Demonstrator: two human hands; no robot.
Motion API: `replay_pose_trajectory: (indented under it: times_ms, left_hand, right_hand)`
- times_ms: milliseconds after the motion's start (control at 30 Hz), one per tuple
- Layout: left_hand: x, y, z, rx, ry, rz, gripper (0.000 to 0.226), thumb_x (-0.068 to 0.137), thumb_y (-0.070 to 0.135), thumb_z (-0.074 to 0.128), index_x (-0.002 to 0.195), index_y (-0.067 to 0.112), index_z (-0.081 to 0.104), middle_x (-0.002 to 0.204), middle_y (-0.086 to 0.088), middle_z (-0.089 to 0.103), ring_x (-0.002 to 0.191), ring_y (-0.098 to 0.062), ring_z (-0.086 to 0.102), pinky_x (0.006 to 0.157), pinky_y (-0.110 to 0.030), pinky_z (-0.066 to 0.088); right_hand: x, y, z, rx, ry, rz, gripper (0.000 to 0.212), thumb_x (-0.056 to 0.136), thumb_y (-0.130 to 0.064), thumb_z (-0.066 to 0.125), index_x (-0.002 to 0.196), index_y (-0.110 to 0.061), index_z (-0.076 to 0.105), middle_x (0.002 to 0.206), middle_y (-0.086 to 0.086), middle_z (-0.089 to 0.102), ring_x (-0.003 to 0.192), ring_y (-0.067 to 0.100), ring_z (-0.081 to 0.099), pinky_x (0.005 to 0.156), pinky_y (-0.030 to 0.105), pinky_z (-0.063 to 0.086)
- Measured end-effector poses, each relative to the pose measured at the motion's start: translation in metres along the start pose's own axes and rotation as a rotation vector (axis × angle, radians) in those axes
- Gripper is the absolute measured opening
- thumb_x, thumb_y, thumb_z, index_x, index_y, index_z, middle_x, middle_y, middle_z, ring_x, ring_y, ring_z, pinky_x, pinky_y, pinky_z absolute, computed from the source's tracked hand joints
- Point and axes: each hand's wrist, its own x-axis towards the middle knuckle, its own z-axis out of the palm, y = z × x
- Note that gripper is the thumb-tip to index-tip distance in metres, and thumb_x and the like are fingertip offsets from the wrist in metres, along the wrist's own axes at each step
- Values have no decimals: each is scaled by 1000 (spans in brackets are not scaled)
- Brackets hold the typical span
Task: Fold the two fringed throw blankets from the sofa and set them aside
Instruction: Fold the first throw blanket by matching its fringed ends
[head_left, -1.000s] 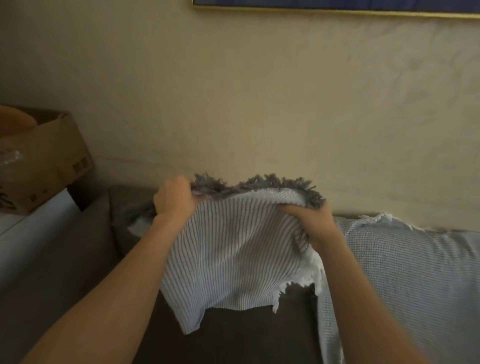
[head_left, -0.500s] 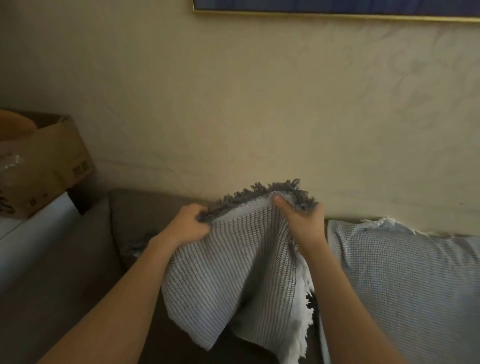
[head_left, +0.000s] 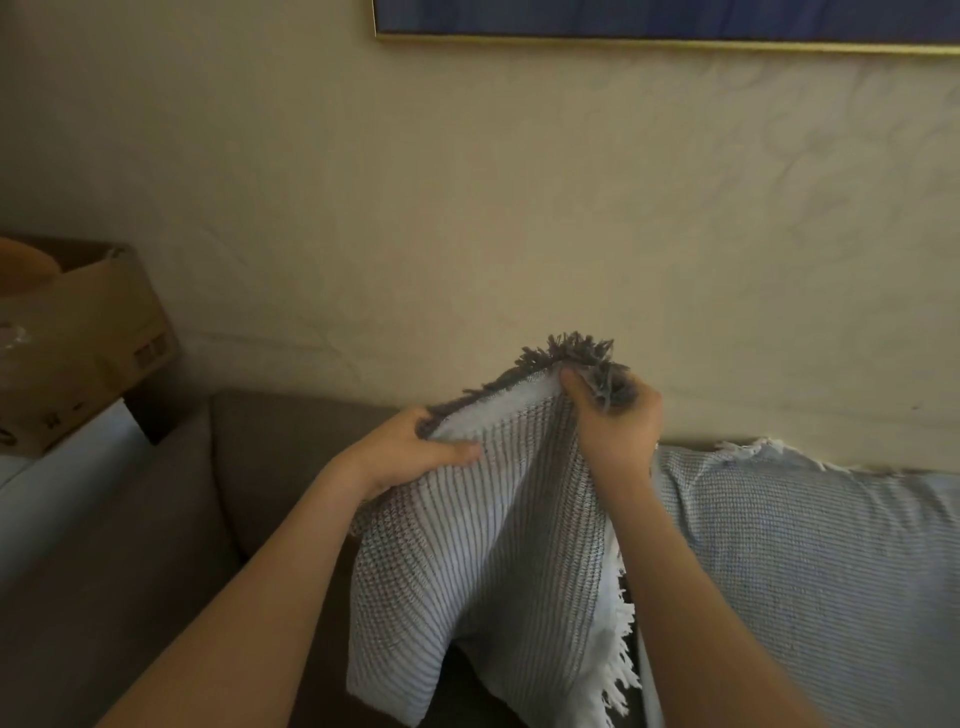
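Note:
A grey-and-white striped throw blanket with a dark grey fringe along its top edge and a white fringe at its right side hangs in front of me, above the sofa. My left hand grips its top edge at the left. My right hand grips the same edge higher up at the right, with the grey fringe bunched in its fingers. The cloth sags in a fold between the two hands. A second pale blue-white blanket with a white fringe lies draped over the sofa back at the right.
The brown sofa stands against a beige wall. A cardboard box sits on a white surface at the far left. A gold-framed picture hangs on the wall above.
My hands have come closer together along the fringed top edge, and my right hand has risen. The blanket, held flat before, now hangs folded lengthwise between them.

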Motion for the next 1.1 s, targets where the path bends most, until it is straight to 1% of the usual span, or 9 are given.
replay_pose_trajectory:
  times_ms: [67,233,400,533,700,767,833,933,1100]
  left_hand:
    - [-4,12,-4,-42,134,83,7,99,34,73,106,33,74,103,9,78,102,-15,73,85,-30,55]
    - [11,3,-14,73,632,164,15,104,36,65,94,35,76,93,8,77,91,-17,72,88,-43,59]
    - [20,0,-5,143,855,175,18,105,36,62,102,24,76,88,4,75,83,-21,70,81,-45,61]
    - [27,1,-9,-3,932,158,20,105,28,63,88,22,70,76,-2,68,67,-24,61,68,-38,50]
    - [28,-6,-13,195,1038,115,17,106,32,60,100,18,69,89,-1,69,80,-26,66,69,-40,53]
    - [26,-12,-16,312,1043,21,20,107,32,58,112,16,68,105,-7,68,93,-32,68,76,-47,58]
    - [23,-18,-18,388,1012,-98,25,105,26,59,125,11,64,121,-13,64,108,-37,66,87,-54,59]
    - [21,-27,-22,386,900,-193,24,99,12,62,121,2,61,121,-17,66,110,-40,66,95,-58,57]
    - [9,-7,-16,163,535,55,34,96,7,66,128,17,65,117,-3,71,113,-24,68,92,-35,52]
  right_hand:
    - [0,-3,-5,-2,-56,-42,24,83,-42,89,89,-20,82,83,-8,80,80,14,77,76,43,65]
    - [4,-4,-15,-298,-287,-132,42,69,-49,95,91,-18,78,86,-16,74,74,-2,68,68,14,52]
    - [6,16,-22,-446,-558,24,79,58,-61,96,85,5,61,78,16,68,71,29,68,62,44,57]
    - [2,45,-35,-542,-705,42,60,68,-34,100,60,-16,43,47,-13,39,44,2,33,49,23,26]
    - [-8,59,-36,-169,-481,117,29,83,-14,89,74,6,69,65,19,68,60,11,59,58,27,47]
    - [-13,43,-32,88,-352,205,8,87,-5,84,85,-1,78,76,8,78,74,15,74,67,28,59]
    - [-20,26,-26,288,-330,239,12,90,-3,80,102,-5,80,101,13,81,99,30,78,87,42,63]
    - [-26,-1,-11,286,-345,113,17,95,-2,74,101,-17,81,104,6,81,103,22,77,90,35,62]
    - [-24,-23,5,187,-456,8,15,96,-4,72,93,-16,81,96,10,80,93,17,75,82,36,60]
